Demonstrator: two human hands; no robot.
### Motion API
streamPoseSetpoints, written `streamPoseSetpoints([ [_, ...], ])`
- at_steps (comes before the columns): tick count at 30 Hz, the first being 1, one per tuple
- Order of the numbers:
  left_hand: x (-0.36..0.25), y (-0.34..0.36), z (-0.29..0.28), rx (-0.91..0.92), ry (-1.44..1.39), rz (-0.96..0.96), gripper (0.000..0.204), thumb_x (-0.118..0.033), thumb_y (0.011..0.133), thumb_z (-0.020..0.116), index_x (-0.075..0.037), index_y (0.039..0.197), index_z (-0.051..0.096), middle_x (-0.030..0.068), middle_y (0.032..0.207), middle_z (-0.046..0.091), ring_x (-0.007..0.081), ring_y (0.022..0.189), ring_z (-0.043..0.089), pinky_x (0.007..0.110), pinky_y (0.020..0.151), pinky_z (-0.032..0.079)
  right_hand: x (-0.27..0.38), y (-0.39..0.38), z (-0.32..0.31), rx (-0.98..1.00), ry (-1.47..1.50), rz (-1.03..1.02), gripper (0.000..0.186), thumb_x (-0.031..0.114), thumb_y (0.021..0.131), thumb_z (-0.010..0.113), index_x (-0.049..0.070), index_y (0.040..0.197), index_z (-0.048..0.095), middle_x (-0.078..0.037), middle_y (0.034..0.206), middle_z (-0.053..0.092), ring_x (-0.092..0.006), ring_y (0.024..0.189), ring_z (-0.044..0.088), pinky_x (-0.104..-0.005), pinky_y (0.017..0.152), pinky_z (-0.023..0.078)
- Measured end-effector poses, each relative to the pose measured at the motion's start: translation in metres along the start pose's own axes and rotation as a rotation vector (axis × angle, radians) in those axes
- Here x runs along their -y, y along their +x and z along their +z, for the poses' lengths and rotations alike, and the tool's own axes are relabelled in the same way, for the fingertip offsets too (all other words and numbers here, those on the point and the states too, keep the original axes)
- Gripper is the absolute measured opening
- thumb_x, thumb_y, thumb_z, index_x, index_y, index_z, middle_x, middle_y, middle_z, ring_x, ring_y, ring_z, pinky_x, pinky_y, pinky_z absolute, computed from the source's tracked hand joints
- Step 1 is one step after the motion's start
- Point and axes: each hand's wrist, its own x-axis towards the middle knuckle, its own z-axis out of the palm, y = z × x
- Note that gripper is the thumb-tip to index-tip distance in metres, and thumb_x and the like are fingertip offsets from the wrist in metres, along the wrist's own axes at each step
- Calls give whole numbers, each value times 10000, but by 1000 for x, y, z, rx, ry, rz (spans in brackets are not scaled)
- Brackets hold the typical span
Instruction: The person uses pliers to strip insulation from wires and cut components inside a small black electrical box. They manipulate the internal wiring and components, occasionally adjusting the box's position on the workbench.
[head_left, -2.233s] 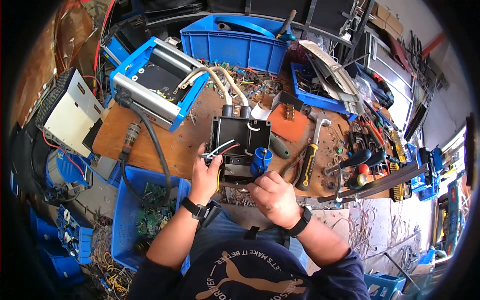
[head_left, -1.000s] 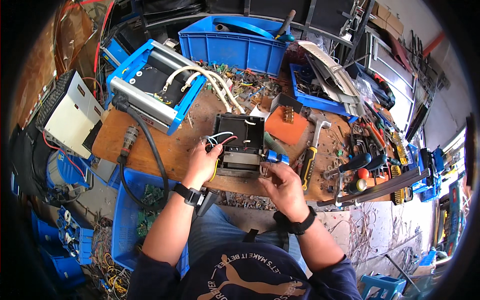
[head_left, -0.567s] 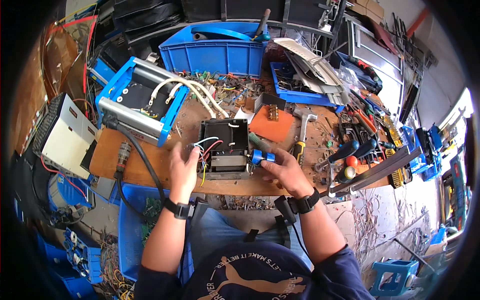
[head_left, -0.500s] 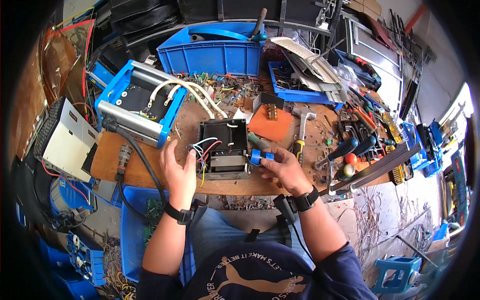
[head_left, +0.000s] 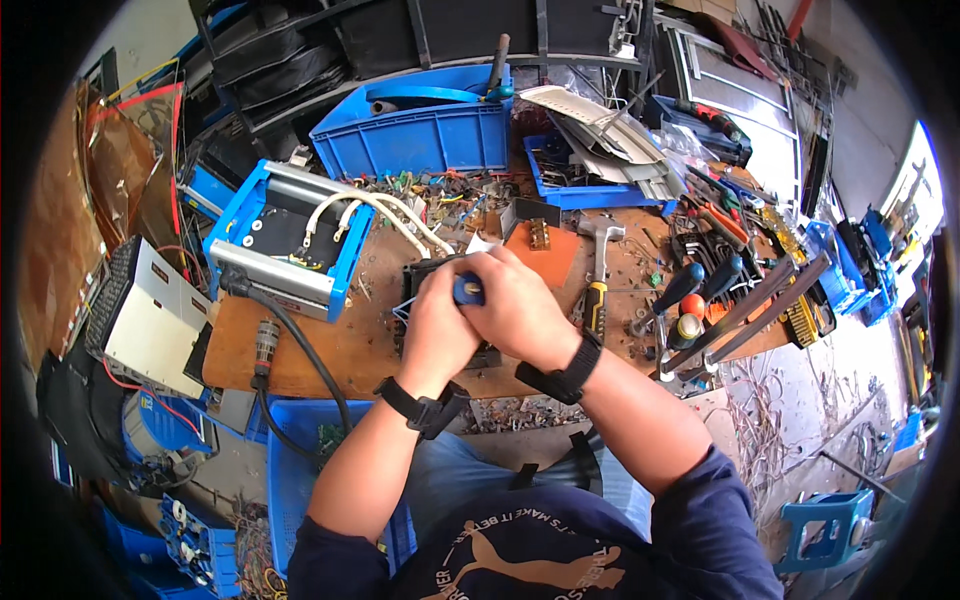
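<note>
Both hands meet over a black plastic box [head_left: 488, 356] on the wooden workbench. A short blue-handled screwdriver [head_left: 468, 289] stands upright between them, its handle seen end-on. My right hand [head_left: 520, 312] is closed around it from the right, fingers curled over the far side. On the left, my left hand [head_left: 440, 325] is closed against the same handle. The tool's tip and most of the box are hidden beneath the hands. A few light-coloured wires [head_left: 403, 308] show at the box's left edge.
A blue-framed metal case [head_left: 285, 235] with thick white cables stands left. An orange sheet [head_left: 550, 262] and a hammer [head_left: 598, 265] lie right of the hands, beyond them several screwdrivers and pliers. Scrap litters the back, before a blue crate [head_left: 415, 135]. A black cable [head_left: 310, 350] hangs over the front edge.
My hands, apart on either side of the box before, have come together above it. The right brought the blue-handled screwdriver leftward and upright; the left, open before, has closed on it.
</note>
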Motion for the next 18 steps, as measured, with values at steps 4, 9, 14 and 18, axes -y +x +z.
streamPoseSetpoints([
  [4, 21, 2, -13, 17, -155, -251, 213, -52, 749, 720, 5, 943, 652, 113, 894, 698, 188, 800, 663, 315, 743, 512, 13, 6, -8, 39, 116, -99, 336, 102, 749, 675, 8, 1068, 628, -211, 1029, 625, -379, 989, 604, -433, 879, 479],
  [9, 46, 0, -30, 152, -724, -694, 320, 8, 793, 703, -32, 1094, 601, 54, 944, 646, 154, 824, 627, 293, 725, 526, -14, -28, -36, -59, 107, 29, 322, 131, 802, 685, -11, 1083, 621, -189, 988, 631, -355, 966, 624, -399, 790, 515],
  [14, 58, 2, -33, 239, -952, -744, 331, 48, 808, 652, -29, 1123, 583, 85, 1014, 646, 194, 927, 638, 330, 802, 539, -66, -91, -39, 13, -294, 263, 338, 123, 770, 676, -1, 1079, 611, -186, 957, 619, -363, 936, 599, -440, 799, 494],
  [18, 77, 0, -34, 235, -1070, -766, 317, 58, 818, 634, -27, 1119, 581, 94, 1012, 652, 212, 927, 649, 365, 830, 544, -80, -118, -31, 30, -370, 248, 369, 163, 760, 689, 4, 1083, 608, -174, 945, 621, -362, 950, 585, -438, 823, 481],
])
